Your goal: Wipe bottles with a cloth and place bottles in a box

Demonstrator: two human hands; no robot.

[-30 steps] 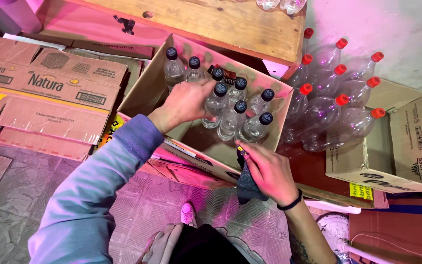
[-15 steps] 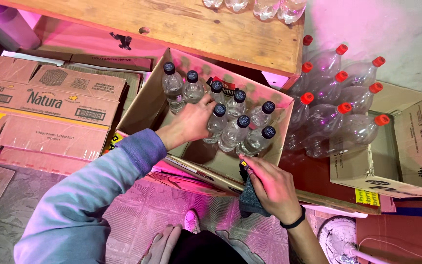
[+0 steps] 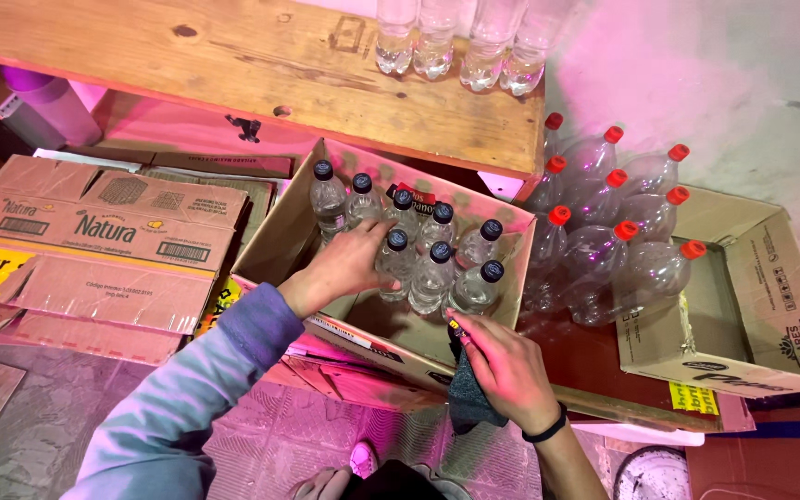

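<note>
An open cardboard box (image 3: 280, 243) on the floor holds several small clear bottles with dark caps (image 3: 437, 268). My left hand (image 3: 344, 267) reaches into the box and wraps around one of these bottles (image 3: 393, 261) near the box's middle. My right hand (image 3: 504, 368) rests at the box's near rim and grips a dark grey cloth (image 3: 467, 400) that hangs down from it. A dark band sits on my right wrist.
Several large clear bottles with red caps (image 3: 608, 231) stand right of the box. Another open cardboard box (image 3: 770, 306) lies further right. Flattened cartons (image 3: 94, 250) are stacked at the left. A wooden shelf (image 3: 233, 65) above carries clear bottles (image 3: 460, 42).
The view has shifted so the box sits lower in frame. My left hand has slid deeper among the bottles and closed on one. My right hand stays at the rim with the cloth.
</note>
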